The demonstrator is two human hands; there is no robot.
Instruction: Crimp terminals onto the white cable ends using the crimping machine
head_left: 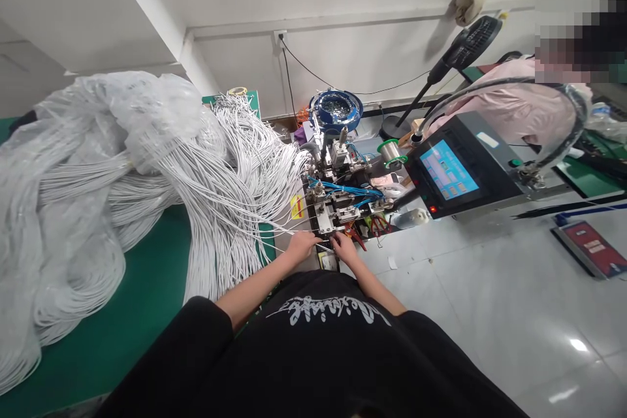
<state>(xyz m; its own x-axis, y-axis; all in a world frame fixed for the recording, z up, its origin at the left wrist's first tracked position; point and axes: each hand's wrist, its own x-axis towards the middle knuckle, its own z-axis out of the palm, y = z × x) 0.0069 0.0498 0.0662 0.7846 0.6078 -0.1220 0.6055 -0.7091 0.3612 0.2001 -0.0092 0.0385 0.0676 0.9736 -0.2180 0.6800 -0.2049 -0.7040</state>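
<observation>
One left hand (301, 247) and one right hand (345, 248) curl their fingers; I can't tell what either grips. White cables (245, 183), too many to count, heap left of them; one machine (324, 217) stands just beyond.

Black shirt (304, 369), white script lettering (307, 315) across front.
Left sleeve (171, 353) and right sleeve (435, 346) plain, short; left hand (301, 247) and right hand (345, 248) ungloved.

On your left, green-topped table (151, 281); upon it, bundled white cables (220, 209), some under clear plastic sheeting (151, 104); tape roll (238, 89) at far end.
</observation>
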